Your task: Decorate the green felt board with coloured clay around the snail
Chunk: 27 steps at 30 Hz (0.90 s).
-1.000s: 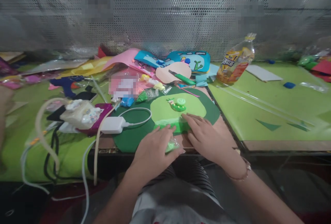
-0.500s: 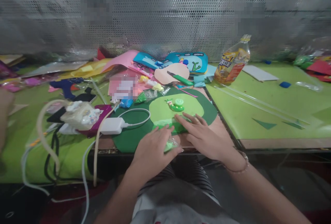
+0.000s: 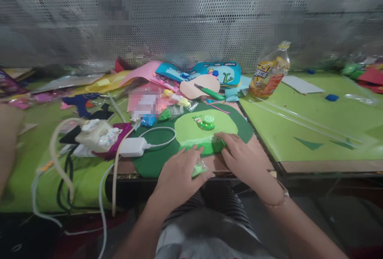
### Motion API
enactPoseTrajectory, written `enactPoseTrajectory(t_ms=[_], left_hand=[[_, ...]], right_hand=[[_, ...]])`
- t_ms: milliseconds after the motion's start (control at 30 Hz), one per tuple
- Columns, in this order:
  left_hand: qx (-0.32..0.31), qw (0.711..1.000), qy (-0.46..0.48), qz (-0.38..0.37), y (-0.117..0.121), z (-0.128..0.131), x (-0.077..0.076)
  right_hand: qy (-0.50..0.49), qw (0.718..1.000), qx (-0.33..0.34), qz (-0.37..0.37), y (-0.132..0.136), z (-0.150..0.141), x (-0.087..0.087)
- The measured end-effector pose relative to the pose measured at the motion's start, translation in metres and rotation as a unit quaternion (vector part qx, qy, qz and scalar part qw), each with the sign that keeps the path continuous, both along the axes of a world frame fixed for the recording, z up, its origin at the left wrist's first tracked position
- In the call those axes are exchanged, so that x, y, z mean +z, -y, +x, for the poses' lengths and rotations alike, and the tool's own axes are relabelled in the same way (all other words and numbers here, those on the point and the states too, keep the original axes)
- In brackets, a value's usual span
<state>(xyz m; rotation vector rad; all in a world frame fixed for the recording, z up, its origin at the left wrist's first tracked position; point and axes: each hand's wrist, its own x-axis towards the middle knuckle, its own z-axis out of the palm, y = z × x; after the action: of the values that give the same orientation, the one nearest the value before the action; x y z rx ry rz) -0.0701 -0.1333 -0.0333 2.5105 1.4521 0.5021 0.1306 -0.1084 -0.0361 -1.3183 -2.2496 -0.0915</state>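
A bright green strip (image 3: 211, 147), apparently soft clay, runs along the near edge of a light green paper shape (image 3: 188, 125). My left hand (image 3: 179, 173) lies over the strip's left end, fingers stretched and touching it. Between its thumb and forefinger sits a small clear bag of pale green clay (image 3: 200, 168); whether the palm grips it is hidden. At the strip's right end, the fingers and thumb of my right hand (image 3: 243, 157) close around its edge. A small green snail figure (image 3: 206, 122) rests on the paper just beyond both hands.
Dark green card (image 3: 149, 165) lies beneath. On the left are a power adapter (image 3: 131, 146), cables and a blue glue gun (image 3: 79, 101). A green cutter (image 3: 211, 93), coloured papers and clay bags sit behind. A plastic bottle (image 3: 269, 71) stands back right. Another person's arm (image 3: 10, 139) shows far left.
My right hand has shifted right and drawn its spread fingers together at the strip's right end, exposing more of the strip. My left hand stays nearly in place. The view has shifted slightly.
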Motion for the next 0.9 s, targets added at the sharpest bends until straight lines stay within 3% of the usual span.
enactPoseTrajectory(t_ms=[167, 433, 900], left_hand=[[-0.005, 1.0, 0.008, -0.002, 0.0, 0.0, 0.0], [-0.004, 1.0, 0.012, -0.009, 0.0, 0.0, 0.001], [0.007, 1.0, 0.003, -0.01, 0.0, 0.002, 0.004]], right_hand=[[0.036, 0.999, 0.02, 0.007, 0.001, -0.003, 0.001], [0.095, 0.994, 0.026, -0.056, 0.009, -0.008, 0.007], [-0.018, 0.983, 0.075, -0.165, 0.008, -0.01, 0.009]])
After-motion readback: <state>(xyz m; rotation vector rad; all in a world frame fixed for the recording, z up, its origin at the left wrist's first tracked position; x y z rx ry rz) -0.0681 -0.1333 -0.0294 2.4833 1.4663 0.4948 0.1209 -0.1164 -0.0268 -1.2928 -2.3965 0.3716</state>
